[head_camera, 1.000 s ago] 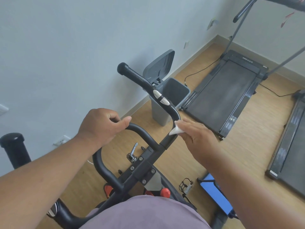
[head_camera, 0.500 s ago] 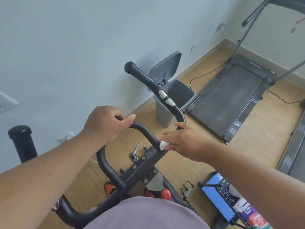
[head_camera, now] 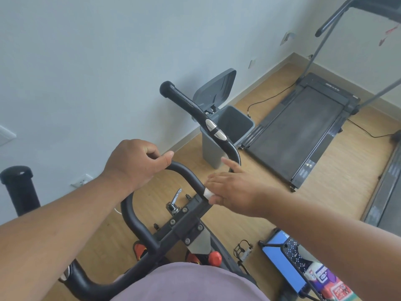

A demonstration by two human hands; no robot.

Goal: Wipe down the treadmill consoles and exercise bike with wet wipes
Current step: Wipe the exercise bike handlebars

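I look down on the black handlebar of the exercise bike. My left hand grips the top of the inner loop bar. My right hand lies over the bar just right of that, where the loop meets the centre clamp. Its fingers are stretched out and the index finger is lifted. A small white wet wipe shows at the edge of that hand, pressed against the bar. A treadmill lies on the floor at the right rear, its console out of view.
An open grey bin stands by the wall behind the handlebar. A second treadmill's edge runs along the right. A phone with a blue screen and a colourful pack sit low right. The other handle end rises at left.
My right hand slid down the bar from near the silver sensor to the clamp joint, and its fingers have straightened out. My left hand kept its grip.
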